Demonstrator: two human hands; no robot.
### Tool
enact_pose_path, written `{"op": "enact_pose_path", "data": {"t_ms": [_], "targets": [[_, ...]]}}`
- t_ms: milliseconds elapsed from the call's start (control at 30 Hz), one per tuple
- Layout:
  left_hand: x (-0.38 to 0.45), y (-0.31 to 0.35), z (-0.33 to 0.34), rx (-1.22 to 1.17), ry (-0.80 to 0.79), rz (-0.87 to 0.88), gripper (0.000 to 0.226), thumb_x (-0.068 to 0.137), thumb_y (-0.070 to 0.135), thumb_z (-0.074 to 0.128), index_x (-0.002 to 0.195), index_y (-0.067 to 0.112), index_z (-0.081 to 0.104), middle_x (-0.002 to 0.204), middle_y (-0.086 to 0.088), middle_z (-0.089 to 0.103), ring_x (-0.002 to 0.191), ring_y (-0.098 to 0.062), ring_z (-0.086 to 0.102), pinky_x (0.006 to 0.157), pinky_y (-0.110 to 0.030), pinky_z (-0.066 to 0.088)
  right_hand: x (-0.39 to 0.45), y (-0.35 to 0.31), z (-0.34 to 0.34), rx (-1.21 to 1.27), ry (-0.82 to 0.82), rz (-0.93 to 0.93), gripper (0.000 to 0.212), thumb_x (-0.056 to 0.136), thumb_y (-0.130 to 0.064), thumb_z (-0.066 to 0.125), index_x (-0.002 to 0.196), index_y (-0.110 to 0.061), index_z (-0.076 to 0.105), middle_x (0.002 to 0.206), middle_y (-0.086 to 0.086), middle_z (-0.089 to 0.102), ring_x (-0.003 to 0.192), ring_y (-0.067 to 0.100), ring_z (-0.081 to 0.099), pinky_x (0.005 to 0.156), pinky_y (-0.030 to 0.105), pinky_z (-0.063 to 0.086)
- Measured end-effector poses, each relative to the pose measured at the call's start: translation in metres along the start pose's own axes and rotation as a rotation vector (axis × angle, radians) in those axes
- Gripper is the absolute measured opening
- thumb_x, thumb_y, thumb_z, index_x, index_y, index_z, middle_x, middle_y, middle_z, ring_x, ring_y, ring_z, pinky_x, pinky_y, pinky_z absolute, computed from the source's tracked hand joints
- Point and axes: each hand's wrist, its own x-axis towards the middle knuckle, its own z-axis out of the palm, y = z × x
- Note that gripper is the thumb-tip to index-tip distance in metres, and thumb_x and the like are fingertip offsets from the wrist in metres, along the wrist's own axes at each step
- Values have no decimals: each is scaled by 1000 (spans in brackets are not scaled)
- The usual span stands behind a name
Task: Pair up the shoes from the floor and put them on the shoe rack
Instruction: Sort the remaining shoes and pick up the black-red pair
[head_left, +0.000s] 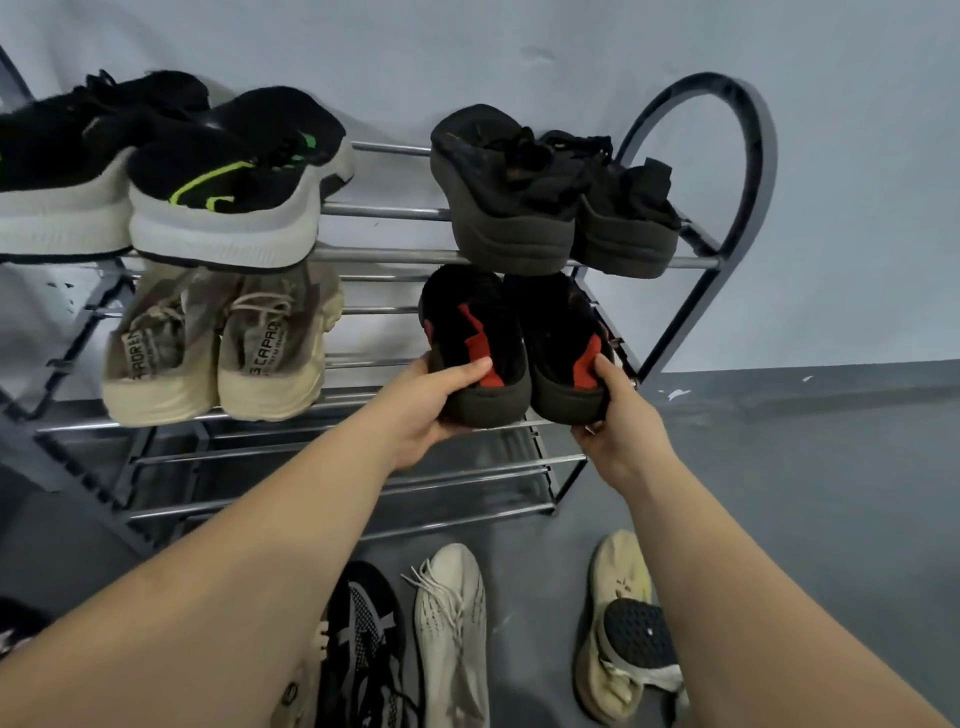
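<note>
Black-and-red shoes (511, 343), one heel gripped in the left hand (434, 402) and one in the right hand (615, 415), sit side by side at the shoe rack's (727, 260) middle shelf; three pairs are racked above and left of the grip, loose shoes (452, 629) wait below.

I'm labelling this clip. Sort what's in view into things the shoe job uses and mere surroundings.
Belongs to the job:
- black-and-red shoes, one held in the left hand, one in the right hand
- shoe rack
- cream shoe and black knit shoe on the floor

Just surroundings:
- wall
- grey floor
</note>
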Motion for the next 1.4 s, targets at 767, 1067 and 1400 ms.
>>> {"op": "enact_pose_path", "data": {"t_ms": [767,1067,1400], "targets": [[20,-10,-1,294,175,64,34,83,30,68,114,23,53,109,-1,67,92,-16,67,68,-35,60,48,14,3,-473,209,-212,59,91,-66,26,104,-23,64,106,5,63,99,24,59,93,39,47],[-1,-17,4,595,271,167,69,86,54,53,144,25,29,127,-4,57,81,-23,69,60,-33,59,22,15,8,-518,164,-141,87,78,-79,20,145,-26,33,146,7,41,126,31,47,104,52,40],[-59,-16,-15,1400,132,240,88,89,60,41,151,22,-8,160,-1,1,145,-22,18,116,-36,22,-32,25,-11,-1078,58,-210,81,93,-59,37,154,-22,-2,158,13,7,141,36,25,109,44,30]]}}
